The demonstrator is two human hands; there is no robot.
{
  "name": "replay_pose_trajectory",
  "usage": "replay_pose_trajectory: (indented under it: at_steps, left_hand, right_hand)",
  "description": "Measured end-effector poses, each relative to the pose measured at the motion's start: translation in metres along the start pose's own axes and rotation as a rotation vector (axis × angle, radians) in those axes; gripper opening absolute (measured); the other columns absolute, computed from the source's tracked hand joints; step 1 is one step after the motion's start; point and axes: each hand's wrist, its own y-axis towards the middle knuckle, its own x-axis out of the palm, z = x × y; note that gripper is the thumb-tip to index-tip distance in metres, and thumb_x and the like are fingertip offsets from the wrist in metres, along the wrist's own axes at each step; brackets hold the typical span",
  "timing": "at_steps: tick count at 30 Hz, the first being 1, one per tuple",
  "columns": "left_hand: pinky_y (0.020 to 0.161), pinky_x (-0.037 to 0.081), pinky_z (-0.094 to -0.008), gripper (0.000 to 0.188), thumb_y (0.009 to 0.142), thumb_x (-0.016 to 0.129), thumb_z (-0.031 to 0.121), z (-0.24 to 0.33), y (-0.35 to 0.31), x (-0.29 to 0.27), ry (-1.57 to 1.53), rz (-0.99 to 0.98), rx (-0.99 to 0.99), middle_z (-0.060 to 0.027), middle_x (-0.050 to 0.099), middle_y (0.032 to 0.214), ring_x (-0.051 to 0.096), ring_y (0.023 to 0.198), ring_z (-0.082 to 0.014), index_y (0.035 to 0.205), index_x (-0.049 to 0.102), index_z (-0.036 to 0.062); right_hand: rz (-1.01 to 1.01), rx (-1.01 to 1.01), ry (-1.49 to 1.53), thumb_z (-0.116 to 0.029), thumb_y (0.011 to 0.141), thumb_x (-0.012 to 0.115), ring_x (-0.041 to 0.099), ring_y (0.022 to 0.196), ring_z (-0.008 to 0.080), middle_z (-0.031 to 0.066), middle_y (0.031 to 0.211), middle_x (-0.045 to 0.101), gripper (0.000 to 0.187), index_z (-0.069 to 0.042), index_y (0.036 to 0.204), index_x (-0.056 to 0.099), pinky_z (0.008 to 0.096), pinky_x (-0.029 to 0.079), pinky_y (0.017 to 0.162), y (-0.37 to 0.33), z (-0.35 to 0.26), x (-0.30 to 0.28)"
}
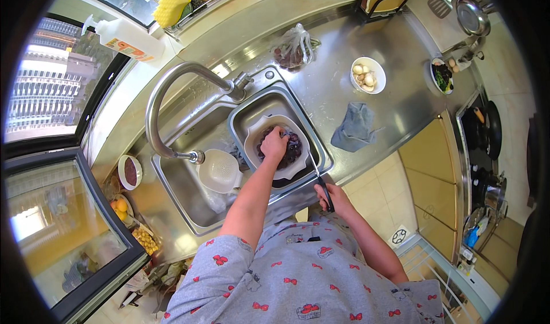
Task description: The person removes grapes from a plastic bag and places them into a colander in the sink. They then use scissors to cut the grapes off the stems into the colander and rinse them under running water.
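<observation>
one right hand [337, 200] grips a knife [327, 195] at the sink's [325, 162] front edge; left hand [275, 144], fingers curled, hold unclear, is among dark pieces [294, 148] in the right basin's pale bowl [251, 146]. blue-grey cloth [350, 129] by the counter's [407, 55] front edge, faucet [153, 109] over the left basin [192, 193], plastic bag [299, 43] near the back edge.

Grey short-sleeved shirt [275, 292] was worn; red bows [290, 280] and basket motifs [308, 311] were printed across it. Forearms [250, 201] were uncovered.

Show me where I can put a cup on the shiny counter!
There's bare counter between the white bowl and the dish of greens, and more between that bowl and the plastic bag. The sink is crowded: the left hand is in a basin, with a colander beside it.
</observation>
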Motion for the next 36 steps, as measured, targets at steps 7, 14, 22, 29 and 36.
replay_pose_trajectory:
  at_steps: [7,14,22,29,36]
  left_hand:
    - [0.087,0.051,-0.0475,0.035,0.082,0.071,0.029,-0.001,-0.005,0.007,0.077,0.037,0.095,-0.0126,0.065,0.116,0.064,0.103,-0.0353,0.114,0.064,0.0175]
    - [0.084,0.052,-0.0469,0.037,0.078,0.076,0.027,-0.007,-0.014,0.007,-0.066,0.081,0.172,-0.0127,0.064,0.113,0.065,0.096,-0.0375,0.111,0.064,0.0151]
    - [0.067,0.054,-0.0295,0.033,0.082,0.072,0.007,-0.051,-0.055,-0.028,-0.848,-0.035,0.084,-0.0118,0.066,0.093,0.066,0.082,-0.0175,0.109,0.055,-0.0007]
    - [0.069,0.051,-0.0253,0.037,0.087,0.067,0.004,-0.09,-0.102,-0.08,-1.036,-0.035,0.009,-0.0056,0.065,0.09,0.061,0.077,-0.0112,0.123,0.058,0.0045]
    - [0.057,0.042,-0.0225,0.032,0.083,0.068,0.004,-0.132,-0.119,-0.089,-1.039,0.099,0.015,0.0006,0.06,0.075,0.052,0.064,-0.0062,0.114,0.063,-0.0006]
  right_hand:
    - [0.023,-0.012,-0.097,-0.051,0.092,0.063,0.051,0.045,0.0101,0.0009,0.056,0.053,0.05,-0.005,0.076,0.056,0.0251,0.04,0.046,0.005,-0.008,-0.004]
    - [0.101,-0.036,-0.264,-0.051,0.092,0.063,0.054,0.046,0.0146,0.0029,0.056,0.055,0.048,-0.006,0.077,0.055,0.0284,0.042,0.047,0.003,-0.011,-0.001]
    - [0.29,-0.22,-1.016,-0.056,0.081,0.067,0.067,0.08,0.0367,0.0154,0.076,0.068,0.052,-0.006,0.091,0.056,0.0485,0.049,0.074,-0.016,-0.057,0.037]
    - [0.282,-0.577,-1.174,-0.045,0.076,0.073,0.065,0.08,0.036,0.0158,0.077,0.067,0.046,-0.004,0.089,0.057,0.0469,0.049,0.075,-0.007,-0.062,0.081]
    - [0.178,-0.516,-1.173,-0.05,0.079,0.07,0.067,0.08,0.0365,0.0183,0.08,0.069,0.049,-0.003,0.088,0.059,0.048,0.051,0.072,0.001,-0.066,0.122]
